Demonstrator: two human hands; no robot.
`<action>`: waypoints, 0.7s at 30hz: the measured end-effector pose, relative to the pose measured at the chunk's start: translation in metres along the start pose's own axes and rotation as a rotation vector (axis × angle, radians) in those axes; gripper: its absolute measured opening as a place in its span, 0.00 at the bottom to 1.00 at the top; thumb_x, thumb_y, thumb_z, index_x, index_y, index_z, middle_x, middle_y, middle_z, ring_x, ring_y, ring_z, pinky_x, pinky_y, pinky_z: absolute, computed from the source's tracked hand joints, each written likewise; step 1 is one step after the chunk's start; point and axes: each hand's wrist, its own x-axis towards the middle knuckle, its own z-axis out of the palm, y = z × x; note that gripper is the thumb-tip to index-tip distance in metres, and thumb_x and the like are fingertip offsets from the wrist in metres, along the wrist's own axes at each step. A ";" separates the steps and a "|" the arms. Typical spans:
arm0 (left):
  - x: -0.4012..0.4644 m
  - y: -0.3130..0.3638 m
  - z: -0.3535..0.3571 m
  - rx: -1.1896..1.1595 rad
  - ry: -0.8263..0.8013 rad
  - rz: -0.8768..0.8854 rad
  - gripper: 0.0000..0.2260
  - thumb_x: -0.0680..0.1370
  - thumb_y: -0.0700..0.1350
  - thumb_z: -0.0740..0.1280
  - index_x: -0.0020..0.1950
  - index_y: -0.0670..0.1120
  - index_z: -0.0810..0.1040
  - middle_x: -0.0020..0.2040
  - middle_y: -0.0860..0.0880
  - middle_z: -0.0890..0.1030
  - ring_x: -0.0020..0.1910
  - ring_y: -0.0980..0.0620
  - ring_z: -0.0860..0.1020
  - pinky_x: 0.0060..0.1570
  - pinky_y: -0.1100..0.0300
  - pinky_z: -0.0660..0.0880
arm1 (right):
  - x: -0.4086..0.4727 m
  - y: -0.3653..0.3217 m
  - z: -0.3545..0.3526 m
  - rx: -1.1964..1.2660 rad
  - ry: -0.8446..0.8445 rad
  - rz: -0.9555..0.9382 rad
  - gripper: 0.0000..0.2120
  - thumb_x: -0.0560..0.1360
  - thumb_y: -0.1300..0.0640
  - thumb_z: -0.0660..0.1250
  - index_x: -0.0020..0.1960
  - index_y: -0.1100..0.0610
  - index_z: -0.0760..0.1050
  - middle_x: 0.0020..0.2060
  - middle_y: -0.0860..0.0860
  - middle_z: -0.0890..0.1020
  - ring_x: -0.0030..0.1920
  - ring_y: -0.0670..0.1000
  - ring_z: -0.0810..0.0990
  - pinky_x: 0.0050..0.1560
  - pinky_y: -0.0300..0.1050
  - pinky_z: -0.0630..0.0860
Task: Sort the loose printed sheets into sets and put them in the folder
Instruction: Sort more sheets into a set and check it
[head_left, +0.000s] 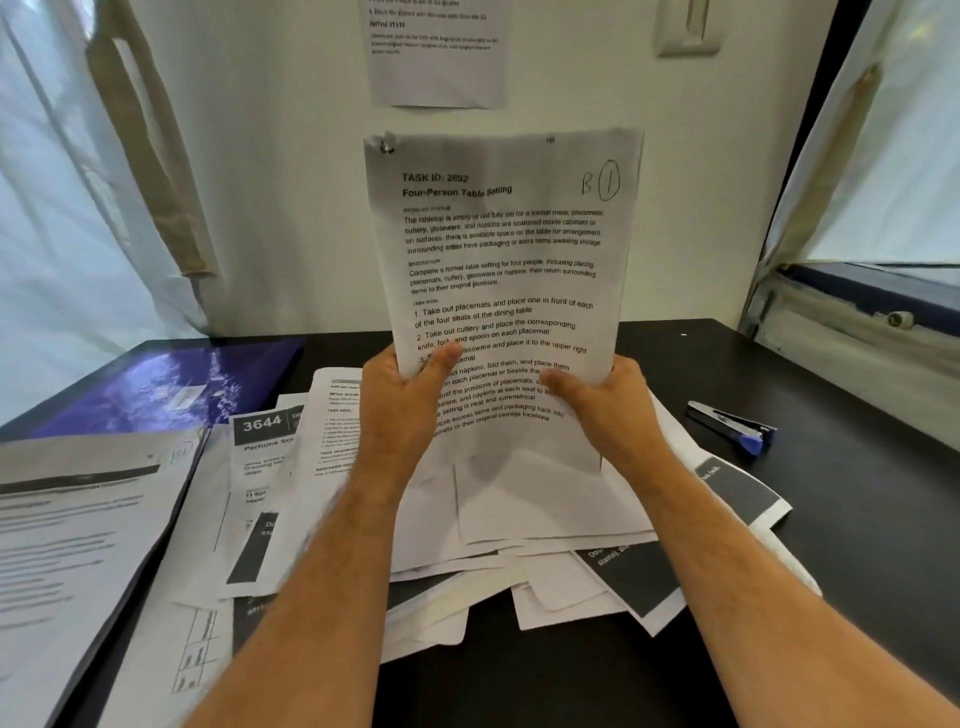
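I hold a set of printed sheets (501, 260) upright over the black table, its front page headed "Four-Person Table Setting" and hand-marked "B1". My left hand (402, 402) grips its lower left edge and my right hand (605, 400) grips its lower right edge, thumbs on the front. Below lies a loose pile of printed sheets (524, 525), some with black panels, one numbered 3644 (260, 467). An open folder (78, 519) lies at the left with a printed page on it. Its purple cover (166, 387) stretches toward the back left.
A blue and black stapler (732, 426) lies on the black table (831, 493) to the right of the pile. A printed notice (436, 57) hangs on the white wall ahead. Plastic sheeting covers the windows on both sides.
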 end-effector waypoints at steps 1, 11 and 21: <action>0.000 0.001 0.001 -0.005 0.003 0.013 0.09 0.78 0.45 0.72 0.58 0.48 0.82 0.49 0.50 0.87 0.47 0.50 0.86 0.42 0.49 0.84 | 0.000 -0.001 -0.001 0.025 0.010 -0.011 0.11 0.75 0.59 0.73 0.58 0.57 0.82 0.48 0.49 0.86 0.44 0.48 0.87 0.41 0.41 0.83; -0.002 -0.002 0.008 0.014 -0.009 0.021 0.09 0.79 0.46 0.71 0.58 0.49 0.81 0.49 0.51 0.86 0.46 0.53 0.86 0.39 0.55 0.83 | 0.003 0.008 -0.001 -0.100 -0.005 0.033 0.11 0.78 0.55 0.71 0.59 0.57 0.83 0.48 0.49 0.87 0.46 0.48 0.86 0.49 0.50 0.84; 0.003 0.003 -0.005 -0.115 -0.164 -0.491 0.12 0.76 0.43 0.73 0.59 0.45 0.81 0.51 0.44 0.86 0.48 0.43 0.86 0.51 0.43 0.81 | 0.000 -0.029 -0.042 0.118 -0.189 0.304 0.08 0.77 0.58 0.71 0.56 0.56 0.81 0.47 0.54 0.87 0.45 0.57 0.87 0.45 0.55 0.84</action>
